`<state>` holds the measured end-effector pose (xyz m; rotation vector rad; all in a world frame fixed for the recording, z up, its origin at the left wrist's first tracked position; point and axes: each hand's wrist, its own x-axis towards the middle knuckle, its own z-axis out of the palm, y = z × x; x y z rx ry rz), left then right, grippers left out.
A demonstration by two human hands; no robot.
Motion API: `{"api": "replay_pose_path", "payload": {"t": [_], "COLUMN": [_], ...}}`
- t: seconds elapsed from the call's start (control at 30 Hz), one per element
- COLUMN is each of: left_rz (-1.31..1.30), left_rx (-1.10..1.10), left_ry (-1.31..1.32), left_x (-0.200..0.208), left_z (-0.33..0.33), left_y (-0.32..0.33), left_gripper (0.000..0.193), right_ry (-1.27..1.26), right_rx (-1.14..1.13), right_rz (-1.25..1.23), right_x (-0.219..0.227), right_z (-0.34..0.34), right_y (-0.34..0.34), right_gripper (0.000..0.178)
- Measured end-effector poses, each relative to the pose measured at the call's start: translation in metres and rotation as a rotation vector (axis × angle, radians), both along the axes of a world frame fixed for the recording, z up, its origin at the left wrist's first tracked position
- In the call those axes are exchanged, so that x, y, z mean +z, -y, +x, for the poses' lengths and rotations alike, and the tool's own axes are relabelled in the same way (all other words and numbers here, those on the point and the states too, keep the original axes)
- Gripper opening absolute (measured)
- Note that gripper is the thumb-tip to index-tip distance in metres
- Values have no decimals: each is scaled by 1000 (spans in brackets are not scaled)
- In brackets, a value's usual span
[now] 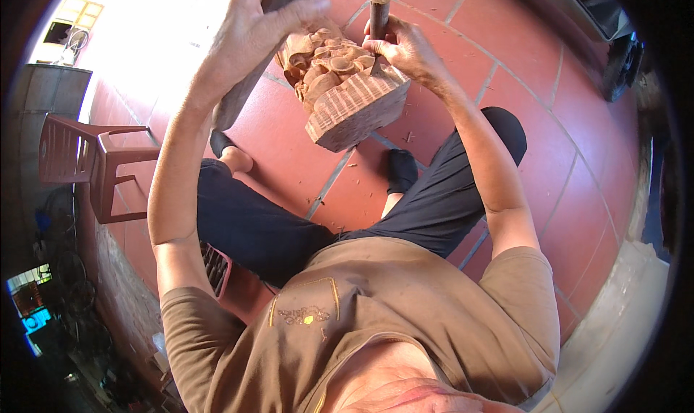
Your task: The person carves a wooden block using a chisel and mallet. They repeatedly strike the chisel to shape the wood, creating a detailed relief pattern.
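Observation:
A carved block of reddish-brown wood [340,73] stands ahead of me, with rounded figures in relief on top and a flat, ridged near end. My right hand [408,48] is closed round a chisel [379,19] with a thick, round wooden handle. The chisel is nearly upright, and its blade meets the carving just above the ridged end. My left hand [256,33] is raised to the left of the carving, its thumb stretched toward it and blurred. The other fingers run to the picture's top edge, so their grip is unclear. Behind this hand and forearm slants a long, dark grey-brown beam-like piece [242,98].
Red floor tiles [571,174] with pale joints surround me, strewn with small wood chips. A brown plastic chair [108,160] stands at the left. My legs are spread either side of the near floor. A dark wheel [623,66] is at the far right.

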<state>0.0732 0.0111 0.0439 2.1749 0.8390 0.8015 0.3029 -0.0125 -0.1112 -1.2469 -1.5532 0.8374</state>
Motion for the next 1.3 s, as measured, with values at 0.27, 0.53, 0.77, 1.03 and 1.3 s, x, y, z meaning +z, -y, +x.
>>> {"api": "replay_pose_path", "payload": {"t": [0.27,0.53,0.77,1.03,1.3], "left_rz": [29,-550,-727,-735,-667], "left_rx": [-43,196,282,266,220], "left_ry": [-180,160,362,366,273], "left_x": [-48,-54,-54,-51,-54], "left_z": [-15,-43,-58,-59,-59], "left_y": [-13,20,26,36,40], "left_gripper": [61,44,39,38,44], "right_ry": [40,59,24,-128,-84], "right_rx": [32,-126,-231,-215,-199], "right_rz": [24,152,65,54,10], "right_x": [-4,4,1,-3,-11], "right_z": [-2,13,16,27,33], "right_y": [-3,-9,-13,-19,-10], "right_gripper": [15,20,28,27,33]}}
